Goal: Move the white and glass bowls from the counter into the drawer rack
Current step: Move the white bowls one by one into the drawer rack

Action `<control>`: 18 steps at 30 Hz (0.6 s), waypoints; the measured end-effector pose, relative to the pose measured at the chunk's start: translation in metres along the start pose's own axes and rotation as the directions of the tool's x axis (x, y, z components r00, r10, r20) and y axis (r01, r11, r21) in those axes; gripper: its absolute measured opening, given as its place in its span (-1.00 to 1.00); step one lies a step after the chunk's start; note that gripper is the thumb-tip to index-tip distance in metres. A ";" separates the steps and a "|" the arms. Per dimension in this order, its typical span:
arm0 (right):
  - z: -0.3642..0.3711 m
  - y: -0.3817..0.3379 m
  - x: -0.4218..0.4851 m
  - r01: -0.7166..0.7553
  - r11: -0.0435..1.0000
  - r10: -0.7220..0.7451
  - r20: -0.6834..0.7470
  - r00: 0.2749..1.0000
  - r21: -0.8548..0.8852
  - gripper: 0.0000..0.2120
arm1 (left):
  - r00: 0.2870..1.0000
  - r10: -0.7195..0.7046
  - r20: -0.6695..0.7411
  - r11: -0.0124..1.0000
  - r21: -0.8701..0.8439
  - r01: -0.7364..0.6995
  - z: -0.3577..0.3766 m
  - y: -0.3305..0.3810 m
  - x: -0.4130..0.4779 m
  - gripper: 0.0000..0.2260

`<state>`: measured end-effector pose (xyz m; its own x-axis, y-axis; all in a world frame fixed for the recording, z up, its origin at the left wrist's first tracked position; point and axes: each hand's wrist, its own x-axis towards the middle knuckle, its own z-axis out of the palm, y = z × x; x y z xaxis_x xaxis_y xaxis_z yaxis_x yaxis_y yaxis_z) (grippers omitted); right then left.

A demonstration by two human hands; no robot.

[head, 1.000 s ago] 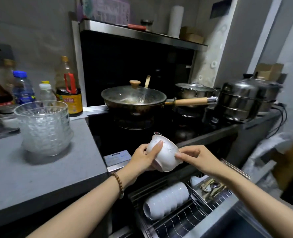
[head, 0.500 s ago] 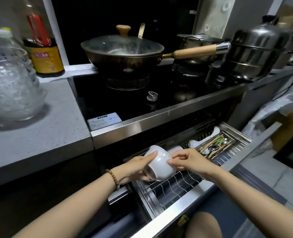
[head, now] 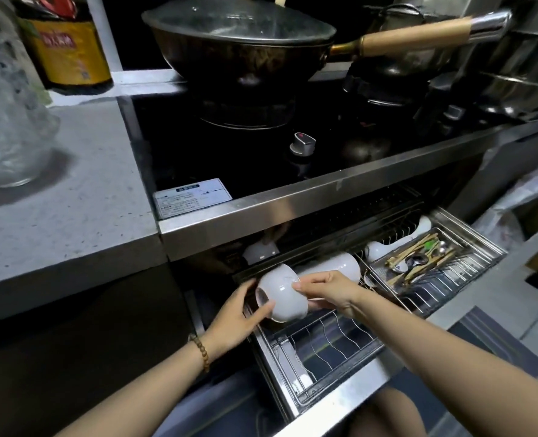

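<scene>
While both hands grip a glossy round white bowl, it tilts over the wire drawer rack.

White bowl; brown-beaded bracelet; yellow-labelled bottle.

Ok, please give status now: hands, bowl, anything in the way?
Both hands, left and right, on white bowl, tilted sideways over drawer rack. Stacked bowls right behind. Slots in front free.
</scene>
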<state>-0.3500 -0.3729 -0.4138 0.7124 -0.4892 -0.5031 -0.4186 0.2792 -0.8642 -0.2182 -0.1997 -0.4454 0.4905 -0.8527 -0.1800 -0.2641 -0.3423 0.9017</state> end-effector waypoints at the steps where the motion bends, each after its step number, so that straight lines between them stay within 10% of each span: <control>1: 0.001 0.002 0.006 -0.016 1.000 0.016 0.007 1.000 -0.003 -0.76 | 1.000 0.025 -0.005 0.998 0.051 -0.025 0.002 -0.004 0.002 -0.34; 7: 0.011 0.014 0.028 -0.084 0.996 0.084 0.004 0.996 -0.007 -0.99 | 0.999 0.033 0.019 0.965 0.261 -0.037 0.010 -0.016 0.024 -0.19; 18: 0.014 0.038 0.053 -0.126 0.992 0.127 -0.033 0.991 0.016 -0.81 | 0.982 -0.107 0.158 0.844 0.537 0.006 0.018 -0.019 0.061 -0.11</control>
<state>-0.3206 -0.3766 -0.4731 0.6348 -0.4765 -0.6083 -0.4964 0.3518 -0.7936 -0.1985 -0.2522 -0.4811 0.3782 -0.8627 -0.3357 -0.6660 -0.5054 0.5486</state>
